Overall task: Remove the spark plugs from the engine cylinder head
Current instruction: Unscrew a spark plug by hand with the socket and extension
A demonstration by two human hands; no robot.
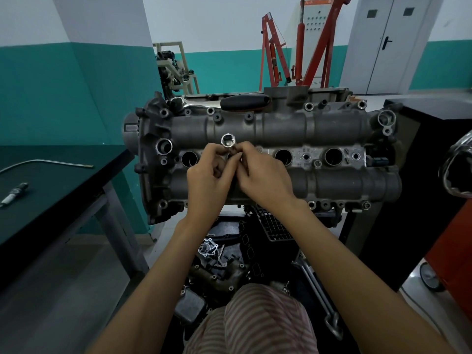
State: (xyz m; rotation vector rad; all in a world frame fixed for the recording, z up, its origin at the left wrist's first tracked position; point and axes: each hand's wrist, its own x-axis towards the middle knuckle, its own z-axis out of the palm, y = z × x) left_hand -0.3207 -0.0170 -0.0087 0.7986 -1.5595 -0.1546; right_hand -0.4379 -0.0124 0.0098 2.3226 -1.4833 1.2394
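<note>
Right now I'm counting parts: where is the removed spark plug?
The spark plug lies on the dark table at far left, nearer than the bent rod.

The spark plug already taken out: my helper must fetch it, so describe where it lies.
Look at the dark green table left of the engine. The spark plug lies near its left edge, short and stubby, unlike the long thin bent rod behind it.

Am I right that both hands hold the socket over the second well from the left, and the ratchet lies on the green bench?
Not quite. In the head view both hands hold the socket there, but the ratchet lies along the cylinder head's far edge; the green bench carries a spark plug.
</note>
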